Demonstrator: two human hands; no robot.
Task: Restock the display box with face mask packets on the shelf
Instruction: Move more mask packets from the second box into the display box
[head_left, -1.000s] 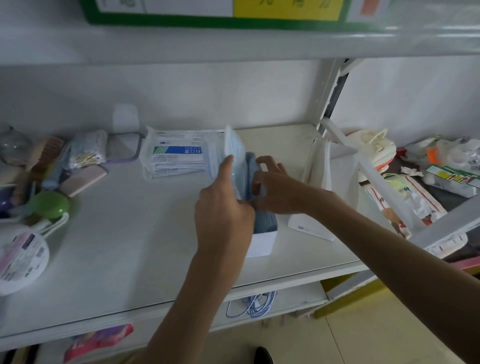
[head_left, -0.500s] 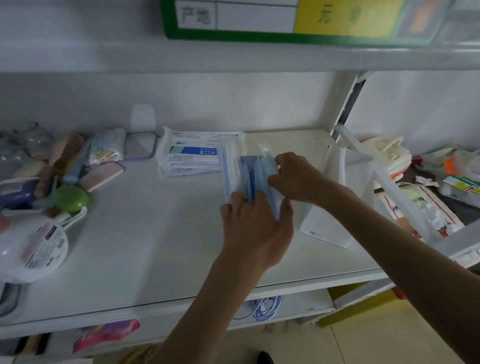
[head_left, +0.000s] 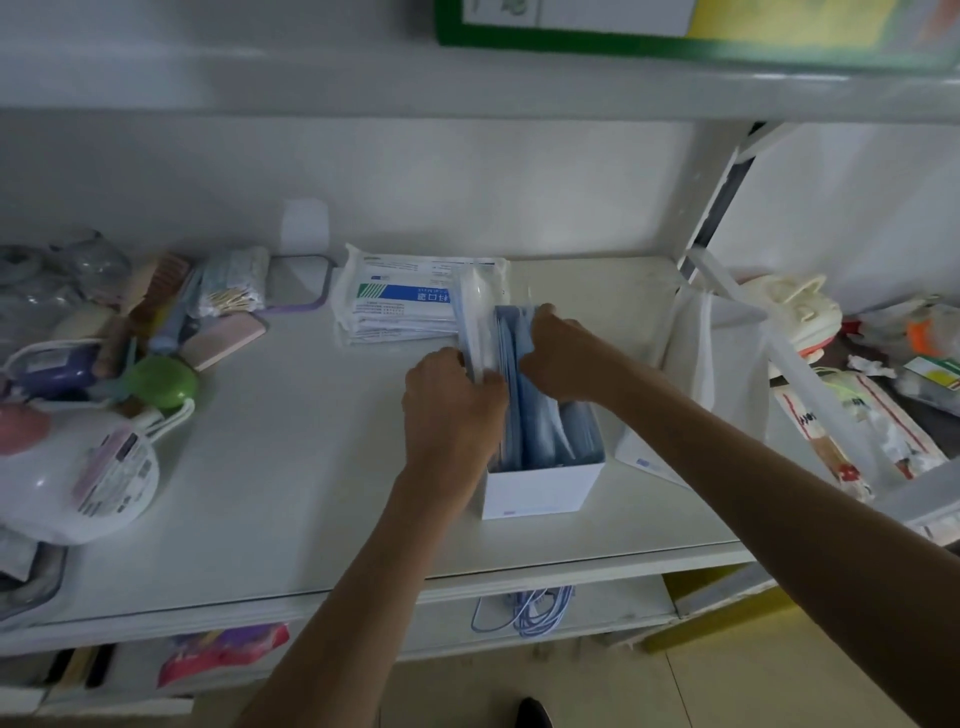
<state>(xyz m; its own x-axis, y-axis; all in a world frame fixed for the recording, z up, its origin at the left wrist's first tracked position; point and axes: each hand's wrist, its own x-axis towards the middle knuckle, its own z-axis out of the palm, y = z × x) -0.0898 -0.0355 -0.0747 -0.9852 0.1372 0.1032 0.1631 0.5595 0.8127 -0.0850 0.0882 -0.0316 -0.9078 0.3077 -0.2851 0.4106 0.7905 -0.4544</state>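
Observation:
A white display box (head_left: 540, 491) stands on the white shelf (head_left: 291, 467), with several blue face mask packets (head_left: 545, 431) upright inside it. My left hand (head_left: 452, 405) grips a clear-wrapped mask packet (head_left: 475, 322) at the box's left side, its top sticking up above the box. At the far end of the box, my right hand (head_left: 566, 358) pinches the tops of the blue packets. A flat stack of white and blue mask packets (head_left: 405, 299) lies just behind the box.
Combs, cotton swabs, a green round case (head_left: 161, 382) and a round white packet (head_left: 83, 478) crowd the shelf's left. A white bag (head_left: 717, 364) stands right of the box. The neighbouring shelf bay at right holds loose packets. Blue cords (head_left: 524, 608) hang below.
My left hand has shifted from the near side of the packets to the box's left side, and the clear-wrapped packet now stands against the blue ones. The view has also shifted.

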